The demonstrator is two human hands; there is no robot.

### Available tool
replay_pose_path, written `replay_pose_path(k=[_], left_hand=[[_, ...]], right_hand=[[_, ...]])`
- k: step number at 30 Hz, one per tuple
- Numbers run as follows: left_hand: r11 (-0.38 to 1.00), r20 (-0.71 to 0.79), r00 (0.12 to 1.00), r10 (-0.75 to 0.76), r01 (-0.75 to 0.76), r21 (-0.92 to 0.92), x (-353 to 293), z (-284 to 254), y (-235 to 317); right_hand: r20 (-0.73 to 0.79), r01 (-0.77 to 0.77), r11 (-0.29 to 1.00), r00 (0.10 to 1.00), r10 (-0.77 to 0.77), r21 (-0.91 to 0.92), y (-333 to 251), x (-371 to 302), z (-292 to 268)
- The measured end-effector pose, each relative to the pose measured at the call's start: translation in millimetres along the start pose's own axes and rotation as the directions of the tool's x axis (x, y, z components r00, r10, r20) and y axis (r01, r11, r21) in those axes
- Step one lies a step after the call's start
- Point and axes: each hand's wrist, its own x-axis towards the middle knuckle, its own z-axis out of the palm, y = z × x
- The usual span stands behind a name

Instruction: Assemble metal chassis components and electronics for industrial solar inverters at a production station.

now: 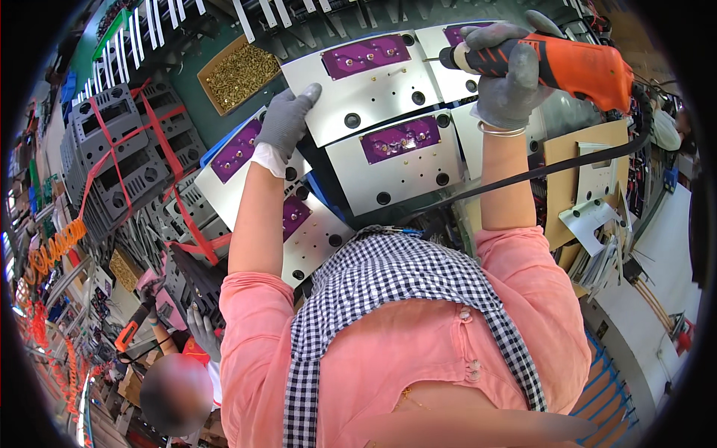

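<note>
My right hand (511, 86), in a grey glove, is wrapped round an orange and black power screwdriver (579, 67), whose black nose points left above the panels. My left hand (287, 119), also gloved in grey, grips the left edge of a silver metal panel (336, 97). A purple circuit board (366, 57) sits on that panel, with small brass-coloured fittings on it. Just below lies a second silver panel (396, 175) with its own purple board (401, 140). More such panels lie partly behind my arms and hands.
A cardboard box of small brass screws (243, 75) stands at the far left. Grey stamped panels bound with red straps (123, 157) are stacked on the left. A black cable (553, 172) crosses my right forearm. Another person (187, 366) works at lower left. Cardboard (567, 190) stands at right.
</note>
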Motion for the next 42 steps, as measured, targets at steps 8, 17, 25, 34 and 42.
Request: replay_pose_path(k=[8, 17, 25, 34, 42], left_hand=[[0.737, -0.302, 0.934, 0.191, 0.066, 0.672, -6, 7, 25], [0.835, 0.166, 0.985, 0.036, 0.061, -0.546, -6, 49, 10], [0.664, 0.160, 0.986, 0.048, 0.088, -0.743, 5, 65, -4], [0.678, 0.109, 0.994, 0.031, 0.059, -0.732, 2, 70, -7], [0.769, 0.083, 0.996, 0.027, 0.033, -0.638, -3, 72, -3]], right_hand=[[-0.070, -0.204, 0.979, 0.976, 0.205, 0.020, 21, 0, 21], [-0.064, -0.247, 0.969, 0.967, 0.246, -0.006, 38, -5, 14], [-0.038, -0.258, 0.966, 0.966, 0.257, -0.027, 42, -4, 11], [0.141, -0.087, 0.996, 0.986, 0.091, -0.035, 48, -2, 10], [0.075, -0.135, 0.991, 0.988, 0.136, -0.014, 49, -9, 12]])
